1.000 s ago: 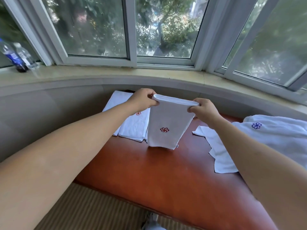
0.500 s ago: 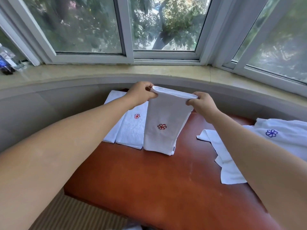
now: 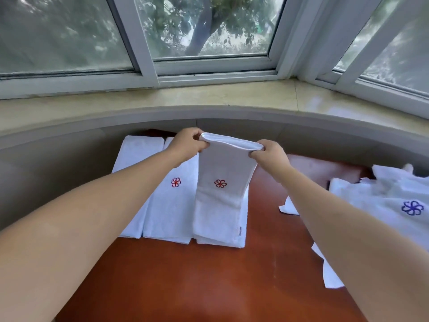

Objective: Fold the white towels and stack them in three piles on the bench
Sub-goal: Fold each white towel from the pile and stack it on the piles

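Obs., head view. We see both arms reaching fwd over the table (image 3: 185, 282), a red-brown wood top.

L hand (image 3: 185, 143): fingers curled, pinching the far-left corner of the folded towel (image 3: 219, 194). R hand (image 3: 269, 154): fingers curled, pinching the far-right corner of the same towel. So both hands grasp its top edge, one at each end.

Towel: white, folded into a long strip w/ several layers visible at the held edge. Red flower mark faces us approx. mid-strip. Far end is lifted off the table by the hands; near end rests on the surface, w/ a small side tag near the lower right edge.

Just left of it: second folded towel (image 3: 169, 205), flat on the table, also w/ red flower mark, touching or nearly touching the held one. Further left, a third folded towel (image 3: 137, 159), flat, partly under the L forearm; no mark visible.

Right side: heap of unfolded towels (image 3: 371, 201), white, loose, one showing a blue flower mark. Well apart from the folded ones; partly hidden by the R forearm.

Far side: curved grey ledge, pale stone windowsill (image 3: 209, 94), then windows (image 3: 209, 26) w/ trees outside.
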The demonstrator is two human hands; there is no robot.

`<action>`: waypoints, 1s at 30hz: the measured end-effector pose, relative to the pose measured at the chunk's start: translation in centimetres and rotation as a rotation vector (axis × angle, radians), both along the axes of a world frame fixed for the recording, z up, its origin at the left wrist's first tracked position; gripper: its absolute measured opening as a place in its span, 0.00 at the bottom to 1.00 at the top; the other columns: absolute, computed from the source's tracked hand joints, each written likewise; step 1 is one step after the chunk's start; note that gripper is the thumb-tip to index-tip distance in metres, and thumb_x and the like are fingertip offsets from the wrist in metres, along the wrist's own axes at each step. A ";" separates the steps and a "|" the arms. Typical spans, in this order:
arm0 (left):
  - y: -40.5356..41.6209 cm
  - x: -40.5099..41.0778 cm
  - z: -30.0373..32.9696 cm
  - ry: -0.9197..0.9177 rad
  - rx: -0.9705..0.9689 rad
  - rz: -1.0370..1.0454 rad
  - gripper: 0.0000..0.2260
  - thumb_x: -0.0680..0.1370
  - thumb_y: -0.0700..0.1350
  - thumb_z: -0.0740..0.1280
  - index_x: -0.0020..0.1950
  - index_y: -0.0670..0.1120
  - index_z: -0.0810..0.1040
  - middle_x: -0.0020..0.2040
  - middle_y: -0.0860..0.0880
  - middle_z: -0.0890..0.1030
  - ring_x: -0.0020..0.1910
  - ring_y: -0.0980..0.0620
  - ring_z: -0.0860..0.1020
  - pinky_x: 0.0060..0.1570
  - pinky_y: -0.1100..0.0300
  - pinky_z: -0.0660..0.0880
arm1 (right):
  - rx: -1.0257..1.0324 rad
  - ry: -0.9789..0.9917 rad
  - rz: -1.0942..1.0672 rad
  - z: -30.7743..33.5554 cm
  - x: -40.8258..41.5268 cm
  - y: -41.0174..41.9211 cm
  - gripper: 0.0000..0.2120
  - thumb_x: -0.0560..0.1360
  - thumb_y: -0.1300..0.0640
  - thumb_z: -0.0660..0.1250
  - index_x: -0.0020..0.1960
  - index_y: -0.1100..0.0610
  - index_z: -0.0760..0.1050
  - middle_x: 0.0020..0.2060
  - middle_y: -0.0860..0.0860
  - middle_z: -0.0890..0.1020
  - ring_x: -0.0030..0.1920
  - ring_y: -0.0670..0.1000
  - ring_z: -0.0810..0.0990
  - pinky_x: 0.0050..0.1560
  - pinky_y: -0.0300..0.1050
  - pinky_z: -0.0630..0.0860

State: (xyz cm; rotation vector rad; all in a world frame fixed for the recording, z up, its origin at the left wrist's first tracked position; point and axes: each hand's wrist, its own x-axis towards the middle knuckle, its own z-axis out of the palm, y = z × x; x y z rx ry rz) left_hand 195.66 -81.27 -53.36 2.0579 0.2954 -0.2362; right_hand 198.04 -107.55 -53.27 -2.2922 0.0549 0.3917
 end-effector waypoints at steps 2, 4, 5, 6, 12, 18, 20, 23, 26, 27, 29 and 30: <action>0.4 2.2 -2.2 0.023 0.015 -0.009 0.03 0.76 0.44 0.72 0.49 0.48 0.82 0.43 0.49 0.84 0.38 0.55 0.80 0.42 0.59 0.76 | -0.020 0.013 -0.009 -2.1 2.0 0.6 0.03 0.72 0.58 0.67 0.44 0.54 0.79 0.33 0.48 0.78 0.34 0.49 0.75 0.34 0.42 0.68; 0.9 4.3 -4.3 0.039 0.043 -0.008 0.02 0.77 0.45 0.72 0.48 0.48 0.81 0.39 0.51 0.83 0.35 0.57 0.78 0.36 0.65 0.74 | -0.032 0.028 -0.036 -4.3 4.0 1.3 0.04 0.73 0.58 0.67 0.44 0.57 0.78 0.33 0.48 0.77 0.35 0.50 0.73 0.35 0.43 0.67; 1.1 5.4 -5.3 0.051 0.045 -0.008 0.02 0.77 0.45 0.71 0.48 0.48 0.81 0.38 0.52 0.82 0.35 0.57 0.78 0.35 0.66 0.74 | -0.029 0.038 -0.060 -5.3 4.9 1.6 0.06 0.73 0.57 0.66 0.44 0.60 0.77 0.34 0.50 0.76 0.35 0.51 0.72 0.35 0.43 0.67; 1.2 6.4 -6.4 0.067 0.037 -0.011 0.01 0.77 0.44 0.71 0.48 0.48 0.81 0.39 0.52 0.82 0.36 0.55 0.78 0.36 0.64 0.74 | -0.022 0.050 -0.090 -6.4 5.9 1.9 0.07 0.73 0.57 0.66 0.45 0.62 0.76 0.34 0.51 0.76 0.35 0.51 0.71 0.36 0.44 0.66; 2.0 11.1 -13.1 0.152 -0.028 0.011 0.05 0.80 0.46 0.69 0.55 0.50 0.79 0.50 0.53 0.83 0.46 0.51 0.80 0.48 0.52 0.77 | 0.057 0.126 -0.232 -13.1 10.2 3.2 0.11 0.75 0.55 0.68 0.48 0.64 0.75 0.37 0.54 0.78 0.37 0.51 0.73 0.38 0.46 0.68; 1.5 10.2 -20.1 0.437 0.067 -0.107 0.18 0.79 0.52 0.70 0.67 0.48 0.74 0.59 0.52 0.79 0.54 0.49 0.80 0.53 0.52 0.77 | 0.169 0.390 -0.332 -19.8 10.2 3.1 0.15 0.78 0.53 0.70 0.62 0.57 0.77 0.53 0.53 0.84 0.51 0.55 0.85 0.48 0.48 0.83; 1.5 9.2 -21.4 0.434 0.160 -0.141 0.16 0.79 0.55 0.69 0.62 0.47 0.74 0.56 0.51 0.80 0.53 0.48 0.80 0.53 0.51 0.77 | 0.178 0.401 -0.360 -21.1 9.7 2.8 0.17 0.78 0.52 0.70 0.64 0.55 0.75 0.54 0.52 0.84 0.49 0.53 0.85 0.45 0.47 0.83; 1.2 8.1 -21.8 0.457 0.161 -0.117 0.14 0.79 0.58 0.68 0.53 0.48 0.74 0.50 0.50 0.80 0.47 0.50 0.79 0.40 0.55 0.72 | 0.181 0.482 -0.415 -21.4 9.2 2.7 0.20 0.76 0.48 0.72 0.64 0.53 0.73 0.54 0.50 0.81 0.49 0.52 0.83 0.38 0.44 0.78; 1.2 6.5 -21.2 0.515 0.107 -0.106 0.14 0.79 0.60 0.68 0.48 0.49 0.73 0.46 0.50 0.80 0.43 0.51 0.78 0.37 0.58 0.70 | 0.171 0.615 -0.446 -20.8 8.0 2.5 0.18 0.75 0.48 0.73 0.61 0.56 0.76 0.50 0.51 0.82 0.47 0.52 0.82 0.37 0.44 0.75; 1.2 5.5 -21.0 0.537 0.074 -0.089 0.15 0.79 0.60 0.68 0.46 0.49 0.73 0.45 0.50 0.80 0.41 0.51 0.78 0.38 0.57 0.71 | 0.172 0.652 -0.448 -20.6 7.0 2.4 0.16 0.75 0.49 0.74 0.58 0.56 0.77 0.47 0.49 0.81 0.44 0.51 0.81 0.35 0.43 0.74; 1.1 2.9 -20.6 0.586 0.002 -0.049 0.15 0.79 0.58 0.68 0.43 0.49 0.71 0.41 0.50 0.78 0.39 0.50 0.76 0.42 0.55 0.72 | 0.182 0.710 -0.449 -20.2 4.2 2.1 0.12 0.75 0.50 0.75 0.52 0.55 0.77 0.43 0.48 0.81 0.40 0.49 0.80 0.30 0.40 0.72; 0.9 1.4 -20.6 0.612 -0.026 -0.041 0.15 0.79 0.57 0.69 0.42 0.48 0.72 0.41 0.50 0.78 0.38 0.50 0.76 0.43 0.55 0.74 | 0.189 0.724 -0.448 -20.1 2.5 2.0 0.11 0.75 0.50 0.75 0.49 0.55 0.77 0.42 0.48 0.81 0.38 0.48 0.79 0.28 0.39 0.72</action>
